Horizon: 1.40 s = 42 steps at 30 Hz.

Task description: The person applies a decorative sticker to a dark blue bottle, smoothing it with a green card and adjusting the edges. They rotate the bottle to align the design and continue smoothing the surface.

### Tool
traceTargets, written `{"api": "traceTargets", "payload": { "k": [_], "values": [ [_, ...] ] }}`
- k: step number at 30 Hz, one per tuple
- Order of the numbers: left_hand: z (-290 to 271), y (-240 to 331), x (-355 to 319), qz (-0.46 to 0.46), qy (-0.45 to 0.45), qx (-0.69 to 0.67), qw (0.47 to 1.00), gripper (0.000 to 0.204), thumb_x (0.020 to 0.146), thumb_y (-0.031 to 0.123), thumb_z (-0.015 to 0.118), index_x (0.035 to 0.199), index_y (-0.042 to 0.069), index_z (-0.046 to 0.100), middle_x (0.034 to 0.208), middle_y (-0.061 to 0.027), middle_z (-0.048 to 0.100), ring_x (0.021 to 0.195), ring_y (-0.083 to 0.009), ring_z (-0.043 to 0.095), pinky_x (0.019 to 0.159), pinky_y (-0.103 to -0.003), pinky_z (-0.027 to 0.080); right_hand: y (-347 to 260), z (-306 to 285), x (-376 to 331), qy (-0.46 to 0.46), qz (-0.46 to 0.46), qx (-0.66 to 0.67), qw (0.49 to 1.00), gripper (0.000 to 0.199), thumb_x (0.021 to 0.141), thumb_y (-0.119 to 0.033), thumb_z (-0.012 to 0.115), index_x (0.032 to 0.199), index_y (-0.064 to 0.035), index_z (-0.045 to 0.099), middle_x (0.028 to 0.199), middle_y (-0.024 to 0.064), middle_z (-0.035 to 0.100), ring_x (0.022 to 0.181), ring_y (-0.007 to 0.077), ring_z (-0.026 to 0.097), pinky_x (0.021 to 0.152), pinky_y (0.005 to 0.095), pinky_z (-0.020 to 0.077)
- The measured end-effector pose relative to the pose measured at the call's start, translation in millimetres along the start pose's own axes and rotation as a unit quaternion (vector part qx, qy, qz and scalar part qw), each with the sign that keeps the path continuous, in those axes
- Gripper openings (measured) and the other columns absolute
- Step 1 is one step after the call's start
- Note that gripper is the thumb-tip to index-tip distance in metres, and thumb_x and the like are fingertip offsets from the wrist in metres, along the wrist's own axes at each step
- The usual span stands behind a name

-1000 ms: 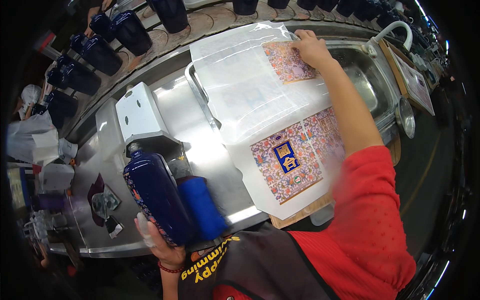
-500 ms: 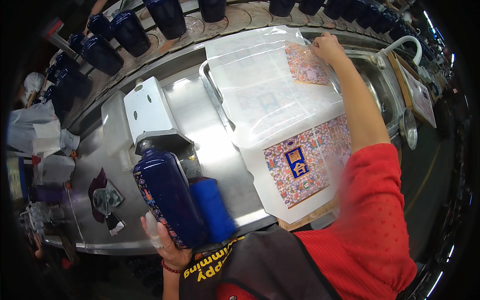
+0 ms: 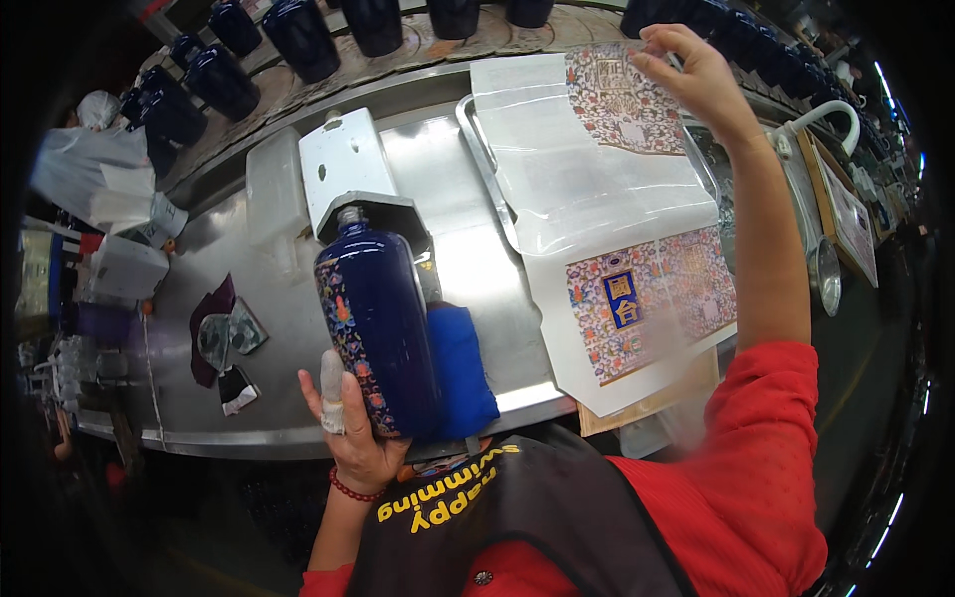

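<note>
My left hand (image 3: 363, 448), with a wrapped finger, grips the lower end of a dark blue glossy bottle (image 3: 398, 343) that has a flowery strip down its left side. The bottle is tilted, its neck pointing away from me. At the far right, my right hand (image 3: 691, 85) pinches the upper edge of a see-through decal film (image 3: 622, 104) with a flowery print. The film lifts off a white sheet (image 3: 607, 194), which carries another flowery decal (image 3: 642, 298) at its near end. Just right of the bottle lies a blue cloth (image 3: 460, 373).
A white box-shaped stand (image 3: 348, 164) is behind the bottle. Scraps (image 3: 224, 338) lie on the metal table (image 3: 254, 393) at left. Several blue bottles (image 3: 298, 40) line the conveyor (image 3: 418, 55) at the back. A sink with a white faucet (image 3: 831, 119) is at right.
My right hand has drawn the decal film upward, and more of its print shows. The left hand still holds the bottle. The whole view has shifted.
</note>
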<state>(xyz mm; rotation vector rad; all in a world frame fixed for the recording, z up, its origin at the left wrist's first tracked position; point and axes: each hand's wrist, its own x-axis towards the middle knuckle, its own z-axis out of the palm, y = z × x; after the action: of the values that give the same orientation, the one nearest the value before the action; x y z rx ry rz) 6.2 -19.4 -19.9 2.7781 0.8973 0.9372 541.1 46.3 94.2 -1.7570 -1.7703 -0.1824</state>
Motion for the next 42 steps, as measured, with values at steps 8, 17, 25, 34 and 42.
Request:
{"api": "traceTargets", "payload": {
  "k": [8,17,25,34,42],
  "values": [
    [-5.2,3.8,5.7,-0.036,-0.009,-0.056,0.998,0.094,0.097,0.049,0.064,0.150,-0.019,0.025,0.137,-0.0288,0.059,0.133,-0.0482,0.053,0.119,-0.067,0.021,50.4,98.7,-18.3,-0.127,0.281,-0.008,0.951,0.034,0.091,-0.038,0.072,0.082,-0.0054,0.066,0.071,0.0075,0.061,0.070,0.0210,0.061,0.066,0.0364,0.0462],
    [-0.7,-3.9,-2.9,-0.116,-0.046,-0.180,0.976,0.099,0.097,0.058,0.057,0.155,-0.013,0.021,0.150,-0.0285,0.048,0.143,-0.0467,0.041,0.119,-0.067,0.007,43.8,97.7,-34.2,0.004,-0.056,-0.159,0.986,0.011,0.085,-0.013,0.073,0.087,-0.0022,0.071,0.105,0.0172,0.068,0.096,0.0393,0.064,0.086,0.0465,0.0511],
    [6.6,-7.5,-2.5,-0.096,-0.032,-0.136,0.986,0.105,0.093,0.065,0.058,0.156,-0.010,0.021,0.153,-0.0284,0.042,0.148,-0.0483,0.030,0.119,-0.065,0.010,-108.0,26.3,-19.2,-0.012,-0.130,-0.115,0.985,0.016,0.093,-0.014,0.071,0.094,0.0009,0.065,0.128,0.0129,0.063,0.110,0.0318,0.064,0.095,0.0384,0.0503],
    [-31.2,-25.8,27.0,-0.089,-0.052,-0.304,0.947,0.112,0.087,0.068,0.067,0.158,-0.006,0.022,0.160,-0.0304,0.031,0.153,-0.0420,0.022,0.125,-0.050,0.012,-268.0,-38.0,-40.4,-0.072,-0.227,0.041,0.970,0.017,0.082,-0.007,0.078,0.081,-0.0015,0.063,0.121,0.0158,0.063,0.114,0.0303,0.063,0.093,0.0417,0.0517],
    [-66.4,-17.1,91.8,-0.134,-0.069,-0.699,0.699,0.053,0.096,0.036,0.071,0.132,-0.001,0.056,0.124,-0.0100,0.063,0.115,-0.0146,0.059,0.101,-0.030,0.045,-297.5,-19.5,-62.9,-0.078,-0.200,0.258,0.942,0.014,0.093,-0.011,0.073,0.090,0.0002,0.065,0.134,0.0185,0.061,0.115,0.0214,0.062,0.097,0.0353,0.0483]
  ]
}}
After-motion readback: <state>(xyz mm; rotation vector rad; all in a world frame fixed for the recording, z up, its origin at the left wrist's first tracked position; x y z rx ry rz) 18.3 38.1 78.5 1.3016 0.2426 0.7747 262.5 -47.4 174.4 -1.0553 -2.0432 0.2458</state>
